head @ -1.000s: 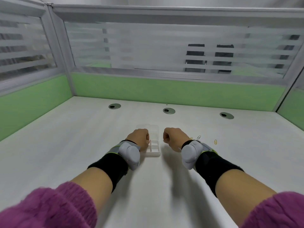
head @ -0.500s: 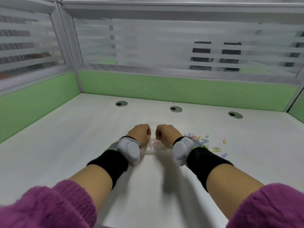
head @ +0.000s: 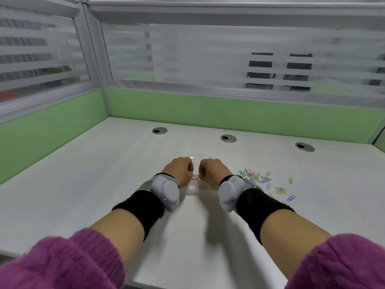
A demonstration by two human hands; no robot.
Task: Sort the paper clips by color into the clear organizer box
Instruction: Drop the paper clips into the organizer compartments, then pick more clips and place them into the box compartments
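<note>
The clear organizer box (head: 194, 187) lies on the white desk between my two hands, with its open lid (head: 198, 158) showing as a faint glint behind them. My left hand (head: 179, 171) is curled against the box's left side. My right hand (head: 212, 171) is curled over its right part, fingertips down. A red paper clip (head: 193, 179) shows in the box between the two sets of fingertips. What lies under either hand is hidden. A loose pile of coloured paper clips (head: 256, 177) is scattered on the desk right of my right wrist.
Stray clips reach out to the right, among them a yellow one (head: 290, 180) and a blue one (head: 291, 198). Three round cable holes (head: 228, 138) sit along the back of the desk. Green partition walls (head: 229, 115) close the desk on three sides.
My right hand has moved left onto the box, close to my left hand. The view has shifted, so the clip pile now shows beside my right wrist.
</note>
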